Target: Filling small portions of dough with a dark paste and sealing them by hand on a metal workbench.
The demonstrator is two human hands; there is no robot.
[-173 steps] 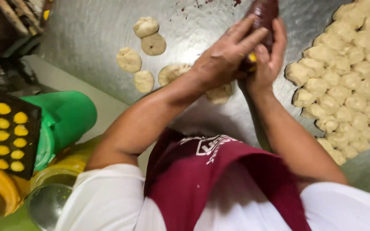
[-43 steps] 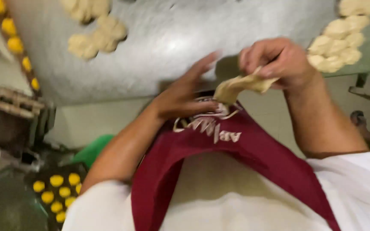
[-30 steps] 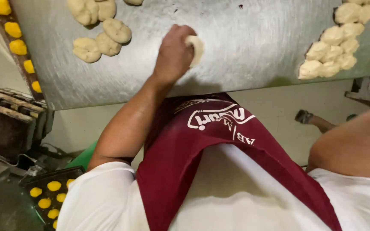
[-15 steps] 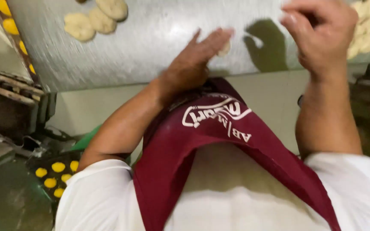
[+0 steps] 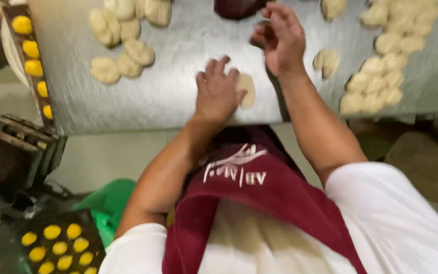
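Note:
My left hand (image 5: 218,91) lies flat, fingers spread, pressing a pale dough piece (image 5: 247,89) onto the steel table (image 5: 178,61); part of the dough shows at its right edge. My right hand (image 5: 280,38) hovers above the table just right of it, fingers curled loosely, close to a dark maroon lump (image 5: 239,7) at the far edge. Whether it pinches anything is unclear. A single flattened dough piece (image 5: 326,60) lies right of that hand.
A cluster of dough rounds (image 5: 122,45) sits at the table's far left; a larger heap of dough pieces (image 5: 386,56) is on the right. A tray of yellow balls (image 5: 31,56) runs along the left edge; another dark tray (image 5: 59,246) sits below beside a green bin (image 5: 110,203).
My left hand has settled flat on the dough piece near the table's front edge. My right hand moved from the right side in toward the middle, near the maroon lump.

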